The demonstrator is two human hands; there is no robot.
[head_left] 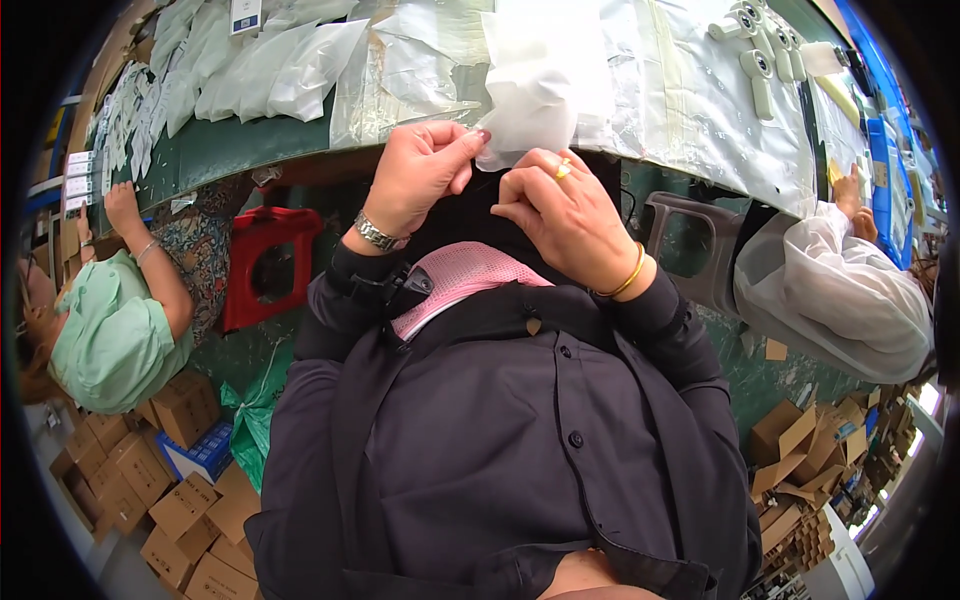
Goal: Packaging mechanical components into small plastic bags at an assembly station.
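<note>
A translucent white plastic bag (532, 105) lies at the table's near edge, its lower end hanging toward me. My left hand (420, 175) pinches the bag's near left corner between thumb and forefinger. Beside the bag's lower right side is my right hand (572, 215), its fingers curled in and closed. Whatever that hand grips, if anything, is hidden by the fingers. Through the bag's cloudy film the contents cannot be made out.
Filled translucent bags (300, 75) lie at the table's left. White handheld devices with round dark ends (760, 80) lie at the right. Co-workers sit on both sides, one in a green top (125, 335), one in white (840, 290). Stools (270, 262) and cardboard boxes (185, 505) stand below.
</note>
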